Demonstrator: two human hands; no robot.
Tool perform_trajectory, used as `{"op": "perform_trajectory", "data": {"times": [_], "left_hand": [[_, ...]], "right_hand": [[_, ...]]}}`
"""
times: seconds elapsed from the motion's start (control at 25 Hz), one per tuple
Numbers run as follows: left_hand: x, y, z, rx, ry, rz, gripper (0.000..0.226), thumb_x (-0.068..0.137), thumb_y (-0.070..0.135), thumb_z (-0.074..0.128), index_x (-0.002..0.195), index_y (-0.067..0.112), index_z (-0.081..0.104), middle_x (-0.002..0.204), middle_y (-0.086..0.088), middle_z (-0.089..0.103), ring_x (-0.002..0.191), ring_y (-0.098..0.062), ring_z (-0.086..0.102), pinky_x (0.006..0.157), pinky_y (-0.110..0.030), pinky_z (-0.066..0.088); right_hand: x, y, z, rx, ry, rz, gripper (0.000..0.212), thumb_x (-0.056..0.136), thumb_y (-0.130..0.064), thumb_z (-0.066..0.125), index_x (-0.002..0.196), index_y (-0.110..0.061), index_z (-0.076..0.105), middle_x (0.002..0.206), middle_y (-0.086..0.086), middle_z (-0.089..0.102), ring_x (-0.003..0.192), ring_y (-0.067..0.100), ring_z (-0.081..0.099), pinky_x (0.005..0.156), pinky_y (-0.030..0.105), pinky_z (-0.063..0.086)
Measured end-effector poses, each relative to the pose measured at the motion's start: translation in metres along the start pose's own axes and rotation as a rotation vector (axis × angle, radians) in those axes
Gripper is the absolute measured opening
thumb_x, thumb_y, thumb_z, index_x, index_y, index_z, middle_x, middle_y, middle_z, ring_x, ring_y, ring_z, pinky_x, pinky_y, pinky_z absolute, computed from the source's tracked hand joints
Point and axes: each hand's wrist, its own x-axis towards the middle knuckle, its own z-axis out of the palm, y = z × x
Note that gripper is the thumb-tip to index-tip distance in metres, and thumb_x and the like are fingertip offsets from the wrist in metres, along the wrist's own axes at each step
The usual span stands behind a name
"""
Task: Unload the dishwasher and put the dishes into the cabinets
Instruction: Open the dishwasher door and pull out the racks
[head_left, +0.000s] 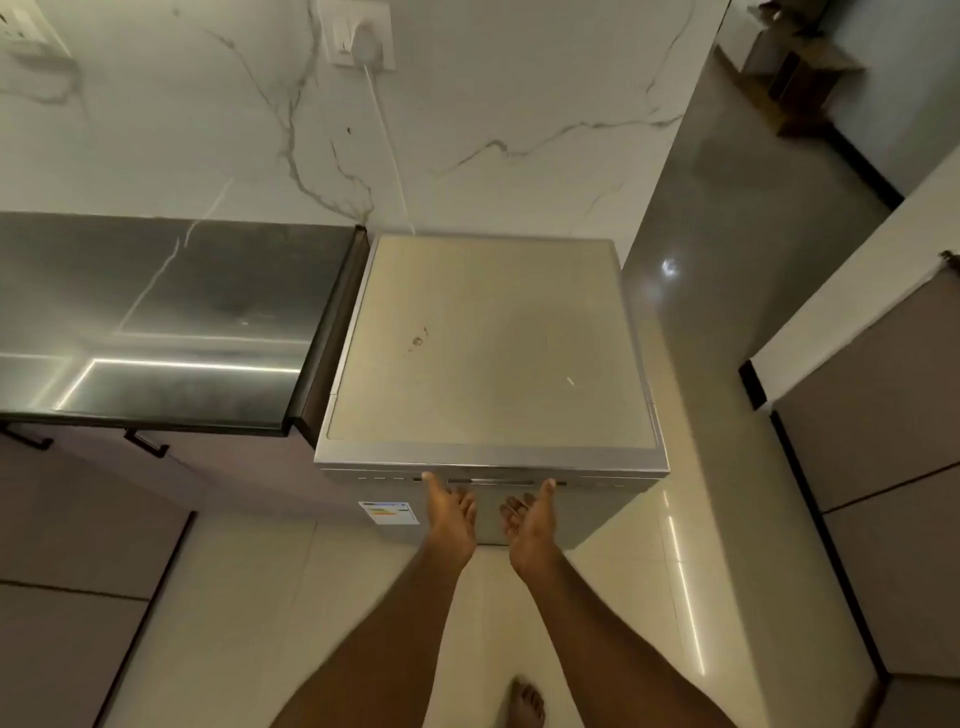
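Seen from above: a grey dishwasher (488, 343), freestanding, door closed, top panel bare but for a small brown stain near its middle. Both hands reaching to the top edge of the dishwasher's front, at the strip with the controls and the handle slot (491, 482)

Left hand (453, 514) – fingers mostly straight, one fingertip touching the front strip just left of the handle slot, gripping nothing. Right hand (530, 519) – palm turned up and inward, fingers loosely bent, one fingertip at the right end of the handle slot; holding nothing, open. Cannot tell whether any fingers are hooked under the edge.

Below the left hand, on the dishwasher's front, an energy label (387, 512) with coloured bars. Directly left of the dishwasher, touching or almost touching its side, a dark glossy worktop (156, 312) with light strips reflected in it; under that worktop, cabinet fronts with black handles (148, 443). Behind the dishwasher, a white marble-patterned wall with a socket (358, 34), a white plug in it and a white cable (389, 150) running down behind the dishwasher's back edge. Right of the dishwasher, pale glossy floor tiles (675, 571), and further right more cabinet fronts (893, 467). In front of the dishwasher, low in the view, one bare foot (525, 701) on the floor
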Motion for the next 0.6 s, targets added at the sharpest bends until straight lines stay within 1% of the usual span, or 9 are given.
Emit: {"op": "perform_trajectory", "data": {"times": [0.04, 0.12, 0.2, 0.28, 0.36, 0.48, 0.52, 0.56, 0.6], "left_hand": [[0.012, -0.001, 0.007, -0.06, -0.007, -0.004, 0.063, 0.105, 0.064, 0.034, 0.123, 0.009, 0.058, 0.105, -0.01, 0.064, 0.105, -0.022, 0.062, 0.093, -0.029, 0.05], [0.033, -0.002, 0.015, -0.126, 0.022, -0.011, 0.071, 0.104, 0.067, 0.033, 0.134, 0.006, 0.057, 0.114, -0.014, 0.064, 0.108, -0.026, 0.062, 0.104, -0.035, 0.049], [0.044, -0.004, 0.021, -0.152, 0.009, 0.004, 0.074, 0.103, 0.069, 0.035, 0.135, 0.006, 0.057, 0.116, -0.015, 0.066, 0.103, -0.026, 0.064, 0.104, -0.036, 0.05], [0.054, -0.009, 0.022, -0.187, -0.002, -0.01, 0.079, 0.1, 0.073, 0.039, 0.133, 0.005, 0.061, 0.111, -0.014, 0.068, 0.096, -0.024, 0.064, 0.098, -0.036, 0.053], [0.055, -0.015, 0.019, -0.198, -0.047, -0.032, 0.088, 0.094, 0.08, 0.041, 0.13, 0.003, 0.064, 0.112, -0.014, 0.069, 0.1, -0.025, 0.066, 0.093, -0.035, 0.056], [0.063, -0.021, 0.015, -0.15, -0.077, -0.019, 0.098, 0.089, 0.086, 0.039, 0.134, 0.002, 0.063, 0.12, -0.018, 0.07, 0.107, -0.026, 0.065, 0.102, -0.036, 0.055], [0.064, -0.021, 0.015, -0.126, -0.067, -0.009, 0.099, 0.089, 0.086, 0.037, 0.134, 0.002, 0.063, 0.12, -0.019, 0.072, 0.105, -0.025, 0.067, 0.1, -0.036, 0.056], [0.065, -0.02, 0.016, -0.106, -0.051, 0.0, 0.099, 0.089, 0.086, 0.037, 0.133, 0.002, 0.063, 0.114, -0.017, 0.073, 0.099, -0.024, 0.068, 0.093, -0.034, 0.058], [0.065, -0.02, 0.017, -0.093, -0.038, 0.007, 0.099, 0.089, 0.087, 0.036, 0.133, 0.002, 0.064, 0.106, -0.014, 0.074, 0.092, -0.021, 0.069, 0.086, -0.032, 0.059]], "right_hand": [[0.01, -0.002, 0.005, 0.105, -0.016, 0.017, 0.076, 0.103, -0.065, 0.043, 0.142, -0.001, 0.055, 0.097, 0.013, 0.065, 0.086, 0.027, 0.063, 0.078, 0.039, 0.049], [0.033, -0.004, 0.014, 0.244, -0.05, 0.047, 0.078, 0.1, -0.068, 0.048, 0.144, -0.004, 0.054, 0.108, 0.014, 0.067, 0.094, 0.027, 0.066, 0.087, 0.039, 0.054], [0.041, -0.003, 0.025, 0.351, -0.087, 0.046, 0.084, 0.094, -0.074, 0.054, 0.147, -0.009, 0.051, 0.124, 0.016, 0.065, 0.107, 0.03, 0.067, 0.097, 0.043, 0.056], [0.043, -0.001, 0.028, 0.411, -0.123, 0.069, 0.091, 0.085, -0.08, 0.06, 0.144, -0.01, 0.051, 0.135, 0.019, 0.062, 0.117, 0.036, 0.065, 0.106, 0.049, 0.054], [0.043, -0.003, 0.027, 0.373, -0.142, 0.061, 0.093, 0.083, -0.081, 0.06, 0.142, -0.009, 0.053, 0.133, 0.02, 0.064, 0.114, 0.035, 0.067, 0.102, 0.048, 0.057], [0.041, -0.005, 0.023, 0.326, -0.165, 0.008, 0.086, 0.092, -0.077, 0.052, 0.145, -0.01, 0.051, 0.119, 0.018, 0.066, 0.1, 0.029, 0.067, 0.086, 0.038, 0.058], [0.038, -0.008, 0.023, 0.315, -0.167, 0.0, 0.084, 0.093, -0.076, 0.049, 0.145, -0.011, 0.051, 0.117, 0.017, 0.066, 0.097, 0.027, 0.067, 0.082, 0.036, 0.057], [0.038, -0.008, 0.023, 0.302, -0.17, -0.008, 0.082, 0.094, -0.076, 0.047, 0.145, -0.012, 0.05, 0.116, 0.016, 0.066, 0.097, 0.027, 0.067, 0.082, 0.036, 0.057], [0.04, -0.007, 0.023, 0.298, -0.17, -0.014, 0.081, 0.094, -0.077, 0.046, 0.143, -0.012, 0.05, 0.117, 0.016, 0.066, 0.099, 0.027, 0.067, 0.087, 0.038, 0.058]]}}
